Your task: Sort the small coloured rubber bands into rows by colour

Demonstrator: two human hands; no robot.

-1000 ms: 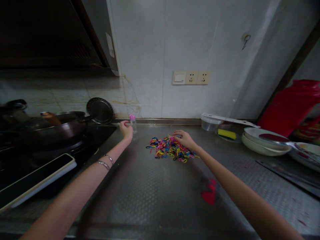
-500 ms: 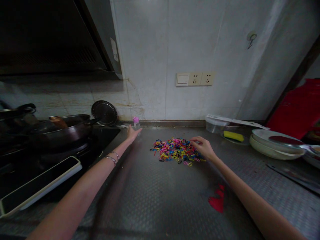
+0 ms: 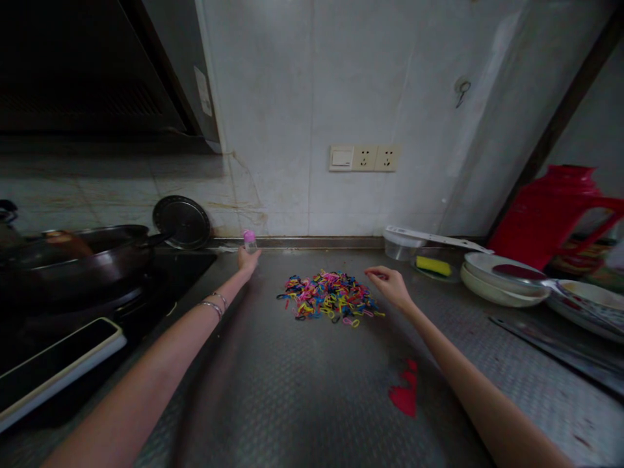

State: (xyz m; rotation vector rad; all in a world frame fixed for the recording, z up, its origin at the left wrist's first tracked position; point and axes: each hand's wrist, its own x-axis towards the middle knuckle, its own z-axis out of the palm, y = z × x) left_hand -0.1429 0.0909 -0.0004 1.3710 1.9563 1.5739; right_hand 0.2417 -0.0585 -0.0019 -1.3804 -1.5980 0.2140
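Note:
A small clear bottle with a pink cap (image 3: 249,236) stands upright near the wall. My left hand (image 3: 248,261) is closed around its lower part, the thumb on the right side. On the steel counter (image 3: 292,377) lies a loose heap of small multicoloured rubber bands (image 3: 329,296), in yellow, pink, blue, red and black. Just right of the heap, my right hand (image 3: 390,286) hovers with thumb and fingers pinched together; whatever is between the fingertips is too small to make out.
A black stove with a pan (image 3: 97,257) and a phone (image 3: 58,370) is on the left. Along the right are a plastic ladle (image 3: 404,244), a yellow sponge (image 3: 433,266), bowls (image 3: 504,286), a knife (image 3: 556,348) and a red thermos (image 3: 541,214). Red reflections show on the counter.
My left hand has gone from spread fingers beside the bottle to closed around it. My right hand has drawn back slightly from the heap's right edge. The whole view has shifted right.

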